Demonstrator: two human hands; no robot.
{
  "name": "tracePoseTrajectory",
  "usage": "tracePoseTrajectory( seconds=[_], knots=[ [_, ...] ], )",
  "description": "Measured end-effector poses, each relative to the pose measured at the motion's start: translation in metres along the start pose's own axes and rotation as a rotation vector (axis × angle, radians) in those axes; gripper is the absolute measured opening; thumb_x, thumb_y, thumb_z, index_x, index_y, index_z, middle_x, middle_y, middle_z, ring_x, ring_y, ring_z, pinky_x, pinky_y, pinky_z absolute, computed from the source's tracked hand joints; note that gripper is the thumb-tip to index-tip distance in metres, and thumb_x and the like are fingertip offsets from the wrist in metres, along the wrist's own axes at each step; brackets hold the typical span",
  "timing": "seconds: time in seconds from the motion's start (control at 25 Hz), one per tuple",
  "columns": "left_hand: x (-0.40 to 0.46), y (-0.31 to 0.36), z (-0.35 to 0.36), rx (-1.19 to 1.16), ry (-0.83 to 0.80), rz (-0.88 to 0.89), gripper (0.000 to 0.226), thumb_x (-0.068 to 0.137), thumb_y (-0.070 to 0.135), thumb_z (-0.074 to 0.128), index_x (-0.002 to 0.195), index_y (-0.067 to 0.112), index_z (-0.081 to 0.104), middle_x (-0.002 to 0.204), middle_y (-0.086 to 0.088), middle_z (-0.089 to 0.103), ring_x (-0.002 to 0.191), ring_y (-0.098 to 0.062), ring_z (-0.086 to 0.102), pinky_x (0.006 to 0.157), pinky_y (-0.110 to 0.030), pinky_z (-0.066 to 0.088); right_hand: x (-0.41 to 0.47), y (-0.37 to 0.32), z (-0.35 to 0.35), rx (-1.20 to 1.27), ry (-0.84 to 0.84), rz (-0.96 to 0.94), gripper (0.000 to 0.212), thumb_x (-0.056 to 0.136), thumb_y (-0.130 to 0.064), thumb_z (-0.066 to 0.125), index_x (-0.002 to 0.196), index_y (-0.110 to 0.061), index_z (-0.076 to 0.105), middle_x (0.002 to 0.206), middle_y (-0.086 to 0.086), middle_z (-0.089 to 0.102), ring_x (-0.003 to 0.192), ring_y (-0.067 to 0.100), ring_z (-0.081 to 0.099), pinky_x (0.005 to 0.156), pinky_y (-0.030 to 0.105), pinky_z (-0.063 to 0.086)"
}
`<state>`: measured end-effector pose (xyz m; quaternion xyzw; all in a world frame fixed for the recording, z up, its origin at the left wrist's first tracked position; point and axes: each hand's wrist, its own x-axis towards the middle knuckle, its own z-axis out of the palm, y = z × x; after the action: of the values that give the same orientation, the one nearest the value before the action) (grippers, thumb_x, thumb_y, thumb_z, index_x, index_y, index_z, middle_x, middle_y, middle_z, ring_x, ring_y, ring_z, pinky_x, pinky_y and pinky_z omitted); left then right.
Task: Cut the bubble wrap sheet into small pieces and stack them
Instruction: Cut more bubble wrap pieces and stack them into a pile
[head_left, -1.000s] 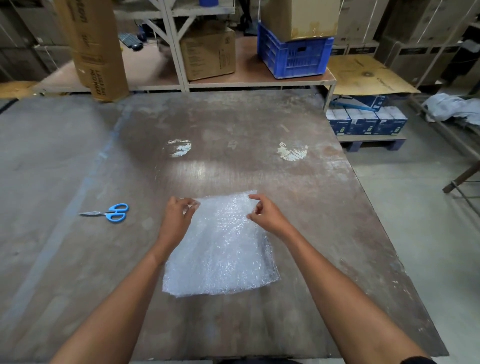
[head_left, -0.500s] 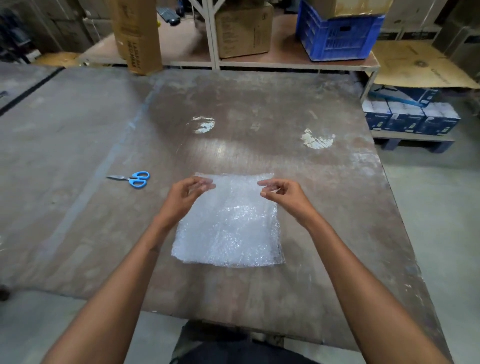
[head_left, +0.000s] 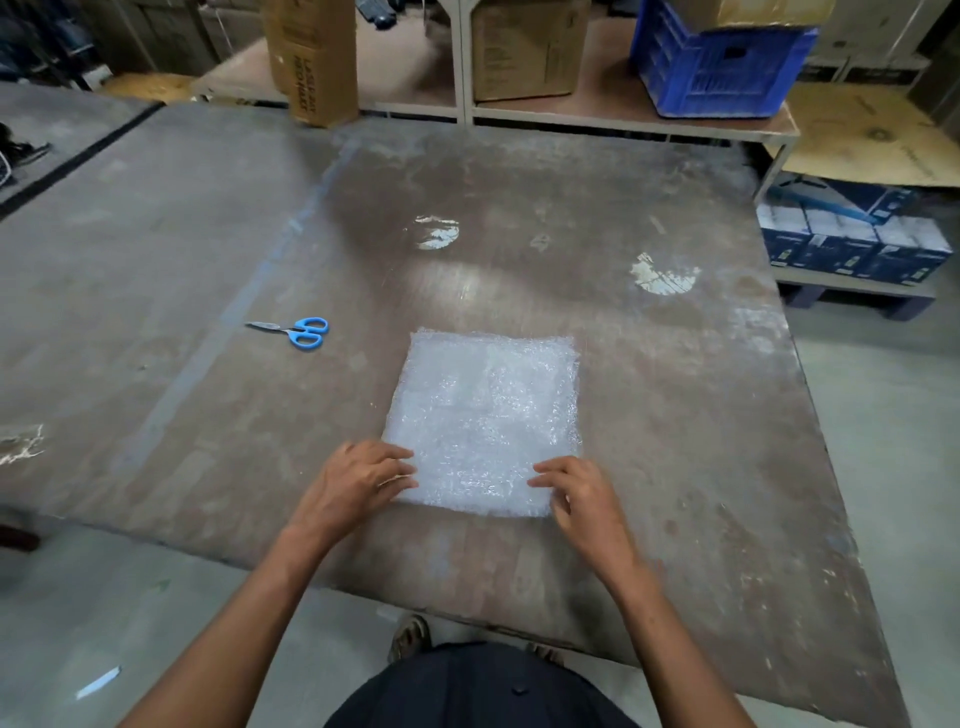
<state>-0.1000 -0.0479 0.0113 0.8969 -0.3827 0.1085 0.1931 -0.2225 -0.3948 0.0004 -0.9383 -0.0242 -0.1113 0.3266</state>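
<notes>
Risk: the translucent white bubble wrap sheet (head_left: 485, 421) may slide or crease, since left hand (head_left: 358, 480) and right hand (head_left: 579, 493) only rest spread-fingered on its near corners; the blue-handled scissors (head_left: 301, 331) lie untouched.

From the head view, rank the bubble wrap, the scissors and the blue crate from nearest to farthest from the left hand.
1. Bubble wrap: the left hand rests on its near left corner.
2. Scissors: lying on the table, farther out and to the left of the hand.
3. Blue crate: on the low shelf beyond the table's far edge, off to the right.
</notes>
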Motion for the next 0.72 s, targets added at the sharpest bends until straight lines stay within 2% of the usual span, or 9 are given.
tracePoseTrajectory(
  seconds=[0.04,0.12,0.24,0.32,0.36,0.48,0.6,0.72],
  knots=[
    [-0.004,0.002,-0.002,0.019,0.021,-0.009,0.035,0.098,0.056,0.06,0.09,0.028,0.08,0.111,0.01,0.076,0.096,-0.012,0.069,0.08,-0.026,0.041,-0.006,-0.005,0.001,-0.082,0.014,-0.011,0.047,0.081,0.003,0.057,0.106,-0.03,0.078,0.117,-0.013,0.069,0.11,0.017,0.064,0.091,0.041,0.047],
    [-0.003,0.012,-0.005,-0.008,0.102,-0.055,0.037,0.099,0.057,0.061,0.089,0.026,0.079,0.105,0.01,0.075,0.093,-0.013,0.067,0.08,-0.032,0.044,-0.012,-0.02,-0.005,-0.168,0.065,0.011,0.044,0.085,-0.009,0.048,0.111,-0.034,0.072,0.115,-0.015,0.06,0.109,0.011,0.055,0.089,0.041,0.036],
    [0.025,0.022,-0.009,-0.113,0.208,-0.228,0.028,0.105,0.043,0.059,0.119,0.024,0.074,0.121,0.008,0.071,0.11,-0.015,0.066,0.091,-0.041,0.049,0.016,-0.054,-0.016,-0.155,0.213,0.168,0.035,0.102,-0.021,0.048,0.133,-0.028,0.062,0.122,-0.005,0.053,0.111,0.017,0.051,0.09,0.039,0.032],
    [0.056,0.022,-0.008,-0.164,0.139,-0.42,0.036,0.105,0.038,0.061,0.136,0.02,0.063,0.132,0.001,0.066,0.119,-0.021,0.062,0.098,-0.042,0.047,0.046,-0.065,-0.014,-0.217,0.213,0.419,0.045,0.105,-0.038,0.054,0.147,-0.021,0.051,0.129,0.004,0.056,0.118,0.025,0.054,0.096,0.045,0.036],
    [0.072,0.019,-0.007,-0.18,0.072,-0.538,0.042,0.103,0.04,0.064,0.138,0.015,0.06,0.131,-0.006,0.066,0.119,-0.027,0.061,0.097,-0.043,0.047,0.06,-0.064,-0.015,-0.254,0.165,0.551,0.055,0.104,-0.046,0.056,0.149,-0.017,0.047,0.132,0.008,0.059,0.121,0.029,0.057,0.098,0.048,0.037],
    [0.101,0.004,-0.005,-0.234,-0.113,-0.895,0.058,0.093,0.056,0.072,0.122,0.007,0.059,0.115,-0.014,0.068,0.108,-0.038,0.065,0.081,-0.04,0.046,0.08,-0.055,-0.023,-0.067,0.019,0.816,0.07,0.098,-0.068,0.057,0.145,-0.017,0.047,0.134,0.008,0.068,0.126,0.036,0.063,0.103,0.047,0.041],
    [0.106,-0.006,-0.004,-0.258,-0.237,-0.942,0.064,0.085,0.065,0.077,0.118,0.012,0.061,0.114,-0.007,0.068,0.11,-0.034,0.065,0.08,-0.036,0.043,0.082,-0.036,-0.028,0.169,-0.021,0.855,0.059,0.091,-0.065,0.072,0.132,-0.025,0.061,0.119,0.001,0.071,0.114,0.026,0.068,0.092,0.039,0.049],
    [0.104,-0.011,0.0,-0.254,-0.251,-0.928,0.059,0.081,0.063,0.082,0.115,0.018,0.065,0.115,-0.003,0.069,0.111,-0.029,0.065,0.083,-0.036,0.045,0.076,-0.018,-0.027,0.513,-0.007,0.786,0.034,0.088,-0.038,0.086,0.118,-0.026,0.074,0.1,0.004,0.072,0.082,0.016,0.069,0.072,0.033,0.053]
  ],
)
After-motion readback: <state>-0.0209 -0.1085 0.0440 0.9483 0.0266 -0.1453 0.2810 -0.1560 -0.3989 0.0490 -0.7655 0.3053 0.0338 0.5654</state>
